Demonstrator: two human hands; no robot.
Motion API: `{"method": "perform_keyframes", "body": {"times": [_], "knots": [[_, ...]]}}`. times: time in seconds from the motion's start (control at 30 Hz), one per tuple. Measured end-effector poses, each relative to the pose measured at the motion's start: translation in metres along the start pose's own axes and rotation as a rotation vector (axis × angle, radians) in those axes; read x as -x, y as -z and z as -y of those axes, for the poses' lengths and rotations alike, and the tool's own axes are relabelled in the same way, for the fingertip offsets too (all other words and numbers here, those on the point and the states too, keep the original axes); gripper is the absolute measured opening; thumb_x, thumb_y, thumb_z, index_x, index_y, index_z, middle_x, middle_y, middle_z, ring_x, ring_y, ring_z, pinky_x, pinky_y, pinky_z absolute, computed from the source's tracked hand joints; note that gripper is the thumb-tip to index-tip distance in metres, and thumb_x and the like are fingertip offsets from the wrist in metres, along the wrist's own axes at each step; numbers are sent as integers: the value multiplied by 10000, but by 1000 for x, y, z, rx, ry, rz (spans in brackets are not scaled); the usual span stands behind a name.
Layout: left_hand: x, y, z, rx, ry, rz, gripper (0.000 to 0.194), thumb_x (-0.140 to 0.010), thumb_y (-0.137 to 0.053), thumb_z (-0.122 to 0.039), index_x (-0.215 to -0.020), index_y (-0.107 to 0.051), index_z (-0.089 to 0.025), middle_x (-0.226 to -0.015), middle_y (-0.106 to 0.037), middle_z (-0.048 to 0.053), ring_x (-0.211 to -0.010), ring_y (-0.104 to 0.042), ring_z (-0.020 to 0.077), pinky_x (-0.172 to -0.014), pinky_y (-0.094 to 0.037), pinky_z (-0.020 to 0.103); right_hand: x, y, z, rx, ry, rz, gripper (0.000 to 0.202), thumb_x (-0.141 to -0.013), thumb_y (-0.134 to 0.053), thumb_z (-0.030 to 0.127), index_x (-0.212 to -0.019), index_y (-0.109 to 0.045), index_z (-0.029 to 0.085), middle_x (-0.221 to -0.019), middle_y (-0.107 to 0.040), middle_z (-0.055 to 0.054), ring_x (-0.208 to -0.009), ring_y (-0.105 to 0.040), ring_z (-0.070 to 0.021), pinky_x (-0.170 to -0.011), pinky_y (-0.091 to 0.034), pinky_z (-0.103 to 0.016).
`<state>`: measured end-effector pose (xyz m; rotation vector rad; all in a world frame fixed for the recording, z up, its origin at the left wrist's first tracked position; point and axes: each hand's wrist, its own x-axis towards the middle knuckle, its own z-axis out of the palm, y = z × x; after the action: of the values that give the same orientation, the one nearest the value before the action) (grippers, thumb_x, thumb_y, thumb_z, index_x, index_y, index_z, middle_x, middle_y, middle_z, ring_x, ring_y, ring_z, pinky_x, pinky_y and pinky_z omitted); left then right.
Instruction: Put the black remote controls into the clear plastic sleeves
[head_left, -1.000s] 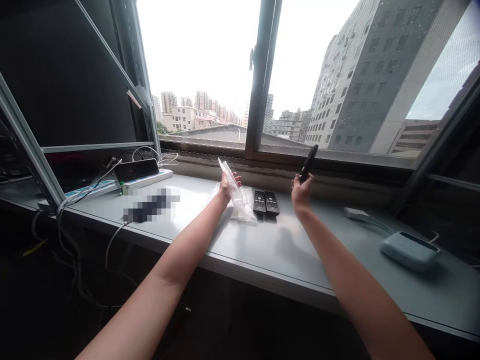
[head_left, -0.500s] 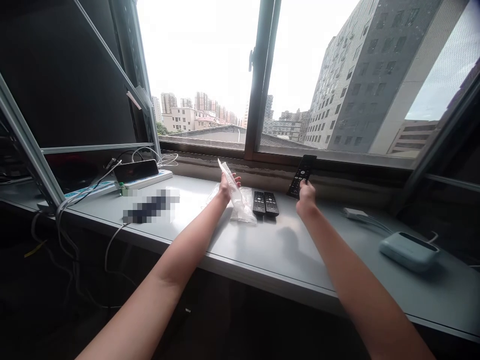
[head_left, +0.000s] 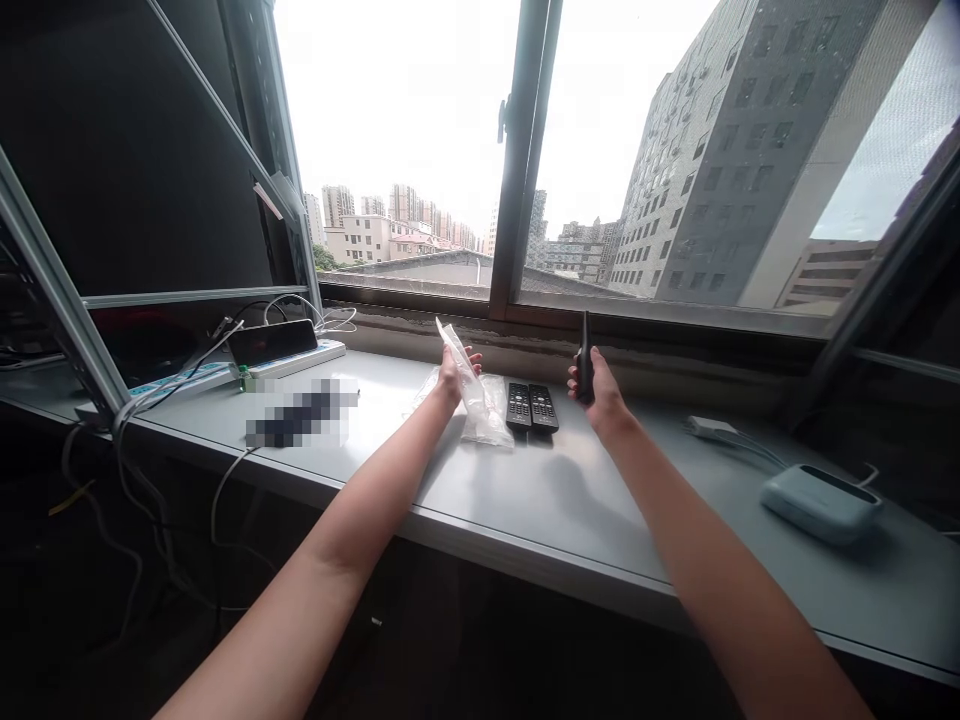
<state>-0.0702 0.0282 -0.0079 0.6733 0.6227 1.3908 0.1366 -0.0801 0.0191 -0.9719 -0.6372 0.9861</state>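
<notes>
My left hand (head_left: 451,374) is closed on a clear plastic bag (head_left: 480,408), which hangs down to the desk top and hides part of my fingers. In my right hand (head_left: 602,388) a black remote control (head_left: 586,362) stands upright, edge toward me, raised above the desk with my fingers wrapped round it. Between my hands two more black remotes lie side by side on the desk, the left one (head_left: 518,408) nearest the bag and the right one (head_left: 543,408) beside it, buttons up.
The grey desk (head_left: 480,480) runs along a window. On its right are a pale blue rounded device (head_left: 821,502) and a white adapter (head_left: 711,428) with a cable. To the left lie a blurred dark object (head_left: 300,415), a phone (head_left: 274,342), a power strip (head_left: 319,355) and cables.
My right hand has turned the remote from its button face to its narrow edge and shifted slightly left. My left hand and the bag stay where they were.
</notes>
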Motion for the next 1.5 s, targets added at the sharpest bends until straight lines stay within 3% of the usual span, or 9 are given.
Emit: {"method": "perform_keyframes", "body": {"times": [0.17, 0.33, 0.5, 0.83, 0.97, 1.07, 1.17, 1.3, 1.5], "knots": [[2, -1, -1, 9, -2, 5, 592, -1026, -208, -557, -1083, -634, -150, -759, -658, 80, -567, -560, 157, -597, -460, 278, 0, 2, 1, -68, 30, 29, 233, -939, -599, 386, -786, -544, 219, -594, -552, 73, -425, -451, -48, -380, -392, -142], [4, -1, -2, 36, -12, 21, 622, -1012, -217, -595, -1099, -629, -137, -776, -657, 88, -564, -566, 156, -592, -465, 282, -2, 0, -2, -118, -8, 18, 312, -1018, -432, 435, -829, -563, 225, -686, -673, 17, -496, -551, -79, -443, -475, -164], [3, 0, -2, 45, -14, 29, 625, -1004, -220, -617, -1085, -620, -144, -771, -657, 82, -555, -561, 149, -589, -477, 276, -1, -2, -5, -140, -17, 96, 421, -1057, -298, 426, -887, -615, 207, -724, -711, -24, -552, -613, -103, -534, -546, -203], [6, -2, -3, 51, -6, 26, 594, -1015, -221, -591, -1059, -619, -153, -763, -658, 74, -560, -567, 149, -600, -477, 271, 5, -4, -7, -19, 2, 164, 363, -1019, -354, 365, -880, -641, 192, -661, -630, 10, -498, -541, -89, -472, -477, -189], [5, -1, -3, 49, -4, 27, 577, -1019, -231, -575, -1044, -620, -149, -747, -657, 71, -543, -562, 145, -583, -476, 267, 1, -3, -10, 173, 101, 156, 120, -884, -602, 320, -879, -609, 200, -707, -625, 26, -526, -529, -84, -465, -444, -184], [3, 0, -2, 45, -8, 21, 585, -1018, -232, -576, -1072, -625, -146, -765, -665, 78, -553, -572, 150, -586, -483, 273, -1, -3, -14, 322, 212, 123, 334, -722, -771, 303, -980, -571, 232, -785, -644, 33, -589, -576, -111, -533, -476, -218], [2, 0, -2, 42, -10, 20, 588, -1015, -235, -582, -1112, -623, -150, -785, -667, 83, -582, -591, 161, -603, -492, 281, 0, -4, -17, 567, 434, 60, 466, -619, -848, 297, -994, -575, 260, -838, -646, 26, -719, -621, -163, -651, -499, -271], [3, 1, -2, 68, -3, 9, 552, -1009, -268, -585, -1188, -588, -172, -818, -670, 81, -609, -601, 170, -617, -496, 286, 6, -6, -18, 812, 692, 6, 438, -602, -864, 272, -972, -631, 292, -907, -664, -3, -875, -632, -234, -709, -475, -309], [-3, 7, -8, 173, -28, -18, 606, -995, -200, -642, -1308, -516, -232, -880, -657, 54, -614, -608, 160, -615, -498, 287, 14, -10, -22, 973, 718, 70, 393, -664, -838, 289, -1017, -669, 317, -966, -704, -17, -916, -648, -269, -743, -480, -347]]}}
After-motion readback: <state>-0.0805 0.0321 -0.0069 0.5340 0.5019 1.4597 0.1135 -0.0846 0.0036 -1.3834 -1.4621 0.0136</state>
